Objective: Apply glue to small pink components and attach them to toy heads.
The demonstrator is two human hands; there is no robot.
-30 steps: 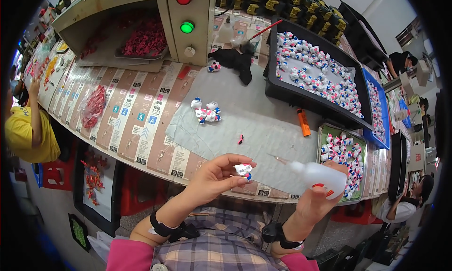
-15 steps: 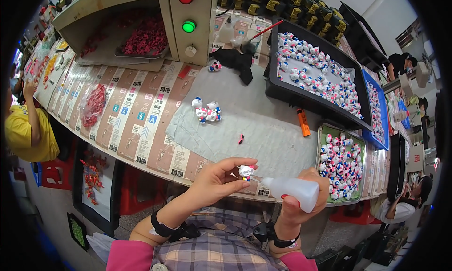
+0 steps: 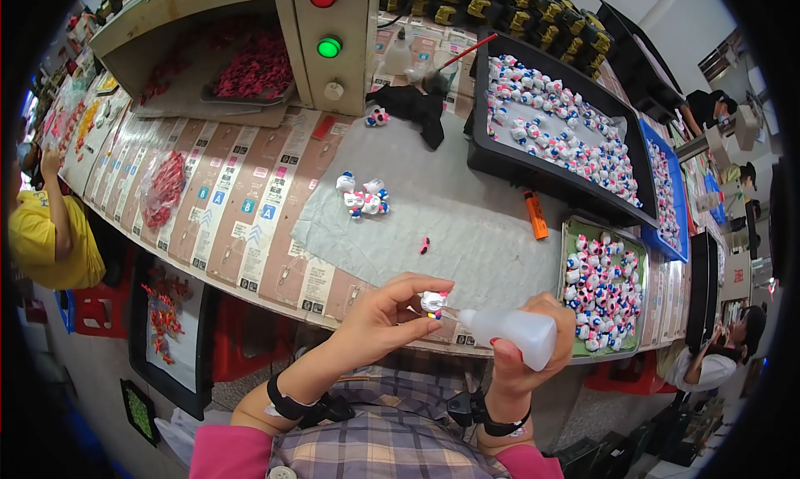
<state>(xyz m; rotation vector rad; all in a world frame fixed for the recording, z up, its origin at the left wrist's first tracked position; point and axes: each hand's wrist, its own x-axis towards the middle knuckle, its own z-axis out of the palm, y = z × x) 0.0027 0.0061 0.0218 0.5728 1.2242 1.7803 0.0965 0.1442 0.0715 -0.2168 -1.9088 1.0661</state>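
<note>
Pinched between the thumb and fingers of my left hand (image 3: 390,312) is a small white cat figurine (image 3: 433,302) with pink and blue parts, held above the near table edge. My right hand (image 3: 542,337) is wrapped round a translucent white squeeze bottle (image 3: 517,332), tilted so its thin nozzle points left at the figurine. The nozzle tip is at or very close to the figurine; contact is too small to tell. On the grey sheet (image 3: 492,266) beyond lie a small pink and black piece (image 3: 425,246) and a cluster of similar figurines (image 3: 363,197).
A black tray (image 3: 533,179) of figurines stands at the far right, a green-lined tray (image 3: 569,346) of them nearer. An orange tube (image 3: 535,216) lies between. Black cloth (image 3: 417,112) is at the back, beside a machine (image 3: 333,79) with lights. A person in yellow (image 3: 54,237) sits left.
My right hand and the squeeze bottle have shifted slightly left. The figurine has turned a little in my left hand, which has barely moved.
</note>
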